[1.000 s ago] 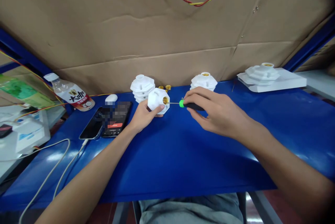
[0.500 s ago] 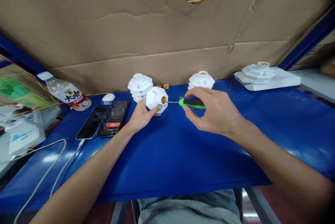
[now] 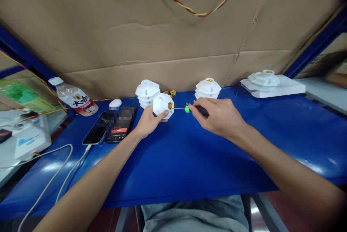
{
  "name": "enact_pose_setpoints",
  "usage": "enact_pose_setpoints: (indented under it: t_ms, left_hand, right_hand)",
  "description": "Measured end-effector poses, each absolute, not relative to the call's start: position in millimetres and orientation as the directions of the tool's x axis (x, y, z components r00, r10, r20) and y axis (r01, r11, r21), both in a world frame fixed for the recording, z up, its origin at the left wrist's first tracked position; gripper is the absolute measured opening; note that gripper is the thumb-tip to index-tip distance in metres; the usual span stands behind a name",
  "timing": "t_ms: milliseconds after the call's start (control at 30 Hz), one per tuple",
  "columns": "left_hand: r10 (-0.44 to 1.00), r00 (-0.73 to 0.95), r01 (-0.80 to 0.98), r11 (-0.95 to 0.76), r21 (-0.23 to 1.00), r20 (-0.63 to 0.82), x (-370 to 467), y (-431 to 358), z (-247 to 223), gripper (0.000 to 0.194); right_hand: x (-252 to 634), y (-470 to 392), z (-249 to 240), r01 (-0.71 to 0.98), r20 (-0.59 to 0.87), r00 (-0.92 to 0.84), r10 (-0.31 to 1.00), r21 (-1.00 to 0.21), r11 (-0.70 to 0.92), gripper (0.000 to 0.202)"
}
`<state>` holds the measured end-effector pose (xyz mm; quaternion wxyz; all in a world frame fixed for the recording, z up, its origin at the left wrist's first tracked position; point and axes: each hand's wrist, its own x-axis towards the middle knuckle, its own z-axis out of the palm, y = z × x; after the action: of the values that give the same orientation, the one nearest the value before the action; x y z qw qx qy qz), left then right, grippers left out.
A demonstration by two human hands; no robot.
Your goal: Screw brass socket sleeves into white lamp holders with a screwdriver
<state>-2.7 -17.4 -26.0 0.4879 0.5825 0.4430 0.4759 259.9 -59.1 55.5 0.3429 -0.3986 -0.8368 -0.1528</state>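
My left hand (image 3: 148,121) is closed around a white octagonal lamp holder (image 3: 161,104), tilted so that its brass-lined socket faces right. In my right hand (image 3: 221,114) is a green and black screwdriver (image 3: 187,109), its thin shaft reaching into the socket. The tip is hidden inside. Behind the held piece stands a stack of white lamp holder bodies (image 3: 148,91). Several brass socket shells (image 3: 172,93) lie beside that stack. Another stack of lamp holders (image 3: 208,88) with a brass-lined top stands behind my right hand, and small screws (image 3: 188,104) lie near the screwdriver.
Two phones (image 3: 121,125), one with a white cable (image 3: 73,167), lie on the blue table (image 3: 162,167) at left. A drink bottle (image 3: 74,98) and a white case (image 3: 115,103) are behind them. Lamp holders on a white box (image 3: 273,86) stand back right. A twisted wire (image 3: 199,14) hangs above.
My right hand's fingers have wrapped tighter round the screwdriver handle and the hand has turned. The lamp holder stays in my left hand. The whole view has shifted slightly.
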Motion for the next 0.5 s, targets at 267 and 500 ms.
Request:
enact_pose_setpoints:
  t_ms: [267, 500]
  left_hand:
    - [0.982, 0.136, 0.046, -0.135, 0.990, 0.128, -1.2, -18.8, -23.4, 0.053]
    - [0.979, 0.156, 0.069, -0.140, 0.988, 0.128, -1.8, -18.1, -24.9, 0.053]
  right_hand:
    - [268.6, -58.5, 69.0, 0.607, 0.609, -0.556, 0.566, -0.167, 0.777, 0.011]
    - [263.3, -57.3, 62.0, 0.787, 0.633, -0.420, 0.650, -0.103, 0.608, 0.022]
